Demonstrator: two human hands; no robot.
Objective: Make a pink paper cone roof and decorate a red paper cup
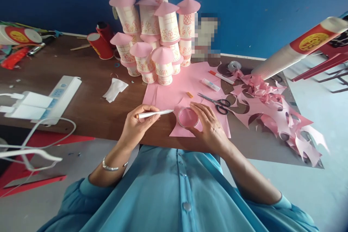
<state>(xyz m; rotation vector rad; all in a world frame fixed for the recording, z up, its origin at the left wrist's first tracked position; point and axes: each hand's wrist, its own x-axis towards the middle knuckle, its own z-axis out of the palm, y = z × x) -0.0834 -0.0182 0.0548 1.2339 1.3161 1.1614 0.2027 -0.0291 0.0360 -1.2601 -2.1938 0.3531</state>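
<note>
In my left hand [140,121] is a white marker [154,113], gripped between thumb and fingers, its tip pointing right towards a thin-rimmed round ring [187,127]. Pink paper shows through the middle of this ring, which lies flat on a pink paper sheet [179,130]. My right hand [210,125] holds the ring from its right side, thumb at the near edge and fingertips at the far edge. Beyond that hand lie black scissors [221,108], partly spread. A small orange cap-like piece [189,95] rests on the paper above the ring.
Paper towers with pink cone roofs [163,55] stand stacked at the back. Cut pink scraps [282,116] pile up on the right beside a leaning long tube [296,54]. A red-tipped marker [221,77], tape roll [234,66], crumpled tissue [115,89] and power strip [65,92] lie around.
</note>
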